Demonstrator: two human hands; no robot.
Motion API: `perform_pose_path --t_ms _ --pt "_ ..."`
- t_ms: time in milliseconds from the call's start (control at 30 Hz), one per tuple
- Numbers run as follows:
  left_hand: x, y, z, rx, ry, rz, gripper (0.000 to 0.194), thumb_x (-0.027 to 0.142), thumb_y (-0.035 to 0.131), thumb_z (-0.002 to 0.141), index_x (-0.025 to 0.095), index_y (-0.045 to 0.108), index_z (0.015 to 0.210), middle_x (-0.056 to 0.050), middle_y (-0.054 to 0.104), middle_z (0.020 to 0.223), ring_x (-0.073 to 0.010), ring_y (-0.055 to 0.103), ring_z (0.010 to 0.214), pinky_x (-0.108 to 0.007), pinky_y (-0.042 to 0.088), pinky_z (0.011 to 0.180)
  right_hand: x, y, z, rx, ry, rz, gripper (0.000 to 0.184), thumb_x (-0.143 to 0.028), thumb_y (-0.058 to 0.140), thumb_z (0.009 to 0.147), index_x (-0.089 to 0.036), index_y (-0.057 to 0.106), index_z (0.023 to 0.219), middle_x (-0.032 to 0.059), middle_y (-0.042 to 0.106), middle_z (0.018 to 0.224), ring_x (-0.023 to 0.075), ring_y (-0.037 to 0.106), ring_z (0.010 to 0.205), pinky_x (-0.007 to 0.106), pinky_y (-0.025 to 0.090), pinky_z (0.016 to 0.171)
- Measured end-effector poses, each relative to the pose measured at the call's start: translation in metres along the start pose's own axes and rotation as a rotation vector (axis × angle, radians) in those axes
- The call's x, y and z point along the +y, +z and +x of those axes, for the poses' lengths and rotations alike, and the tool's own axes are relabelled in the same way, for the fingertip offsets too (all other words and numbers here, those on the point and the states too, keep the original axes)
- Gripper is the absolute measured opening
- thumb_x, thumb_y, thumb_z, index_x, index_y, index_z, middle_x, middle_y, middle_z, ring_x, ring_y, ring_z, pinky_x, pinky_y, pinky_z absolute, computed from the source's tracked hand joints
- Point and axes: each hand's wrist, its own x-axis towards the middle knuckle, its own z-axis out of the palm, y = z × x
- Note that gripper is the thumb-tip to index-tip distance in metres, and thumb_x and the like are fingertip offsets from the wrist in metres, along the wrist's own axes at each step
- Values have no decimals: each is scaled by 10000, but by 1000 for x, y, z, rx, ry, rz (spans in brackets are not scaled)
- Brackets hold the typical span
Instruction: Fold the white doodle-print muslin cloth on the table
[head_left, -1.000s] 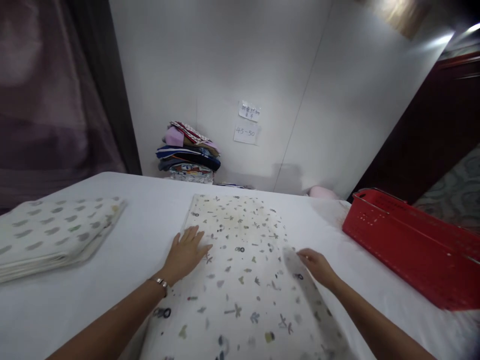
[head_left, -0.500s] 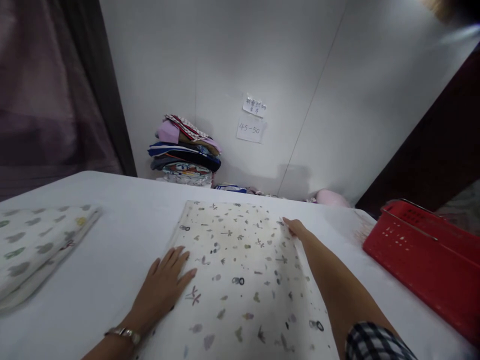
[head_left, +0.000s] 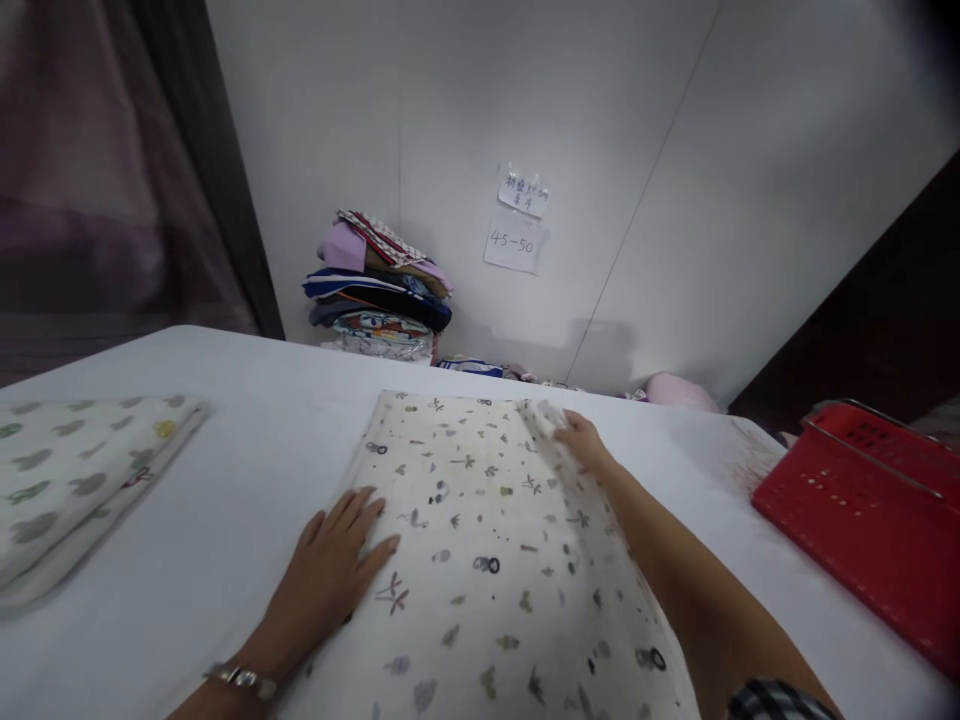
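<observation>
A white cloth (head_left: 480, 520) printed with small plants and shapes lies spread in front of me, its near end running out of view. My left hand (head_left: 337, 560) rests flat on its left edge, fingers spread. At the far right corner my right hand (head_left: 585, 440) has its fingers closed on the cloth's edge, which is raised into a soft ridge along that side. Some of those fingertips are hidden behind the fabric. To the left lies a second folded white cloth (head_left: 82, 470) with grey and green prints, apart from both hands.
The white table (head_left: 255, 420) reaches back toward a wall. A stack of folded fabrics (head_left: 382, 290) stands beyond its far edge, near paper signs (head_left: 516, 240). A red plastic basket (head_left: 862, 510) sits at the right, and a pink bundle (head_left: 679, 390) lies at the back.
My right hand has gripped the cloth's right edge and lifted it slightly inward, so a ridge now shows there. The left hand stays in place. The view has shifted a little.
</observation>
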Motion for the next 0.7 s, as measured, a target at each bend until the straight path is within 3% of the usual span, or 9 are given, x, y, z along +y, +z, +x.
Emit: perform_pose_path --t_ms 100,133,200,300,400,467,700 --pt "1 -2 0 -4 2 -23 593 546 361 868 201 506 1329 -89 421 1453 -306 335 1358 -525 290 1082 -19 21 -38 -208 -533 -283 350 -196 528 811 -264 666 1126 33 455 1430 230 490 1238 414 385 1044" --pt "2 -3 0 -7 -1 -29 592 544 362 870 200 504 1331 -89 418 1455 -305 332 1360 -525 287 1085 -24 27 -51 -305 -664 -334 337 -204 515 828 -275 671 1118 29 456 1429 225 480 1249 413 376 1051" --pt "2 -3 0 -22 -9 -37 596 545 364 871 198 495 1338 -88 411 1459 -304 321 1366 -522 280 1089 -30 35 -71 -428 -797 -356 327 -238 483 864 -284 665 1132 37 495 1396 213 492 1241 412 369 1057" --pt "3 -4 -1 -36 -13 -47 598 547 365 874 202 484 1347 -83 405 1464 -302 310 1371 -518 269 1096 -30 39 -79 -427 -727 -228 327 -292 460 883 -270 654 1145 52 594 1289 202 542 1180 388 400 1029" --pt "4 -5 -1 -36 -13 -47 596 545 361 877 202 478 1350 -79 394 1472 -298 304 1374 -513 257 1102 -25 42 -68 -263 -435 -69 336 -326 453 873 -226 656 1121 71 655 1174 196 605 1053 350 479 916" --pt "5 -7 -1 -38 -18 -47 591 541 359 880 198 483 1344 -77 392 1473 -295 299 1377 -510 257 1103 -26 46 -60 -163 -299 -85 344 -335 452 866 -206 648 1116 79 656 1145 192 617 978 343 498 858" --pt "7 -10 -1 -32 -10 -74 583 548 373 874 212 487 1336 -78 407 1464 -299 310 1370 -522 266 1098 -57 74 -56 -172 -463 -584 344 -299 514 849 -204 599 1168 104 588 1245 264 519 1127 392 418 932"
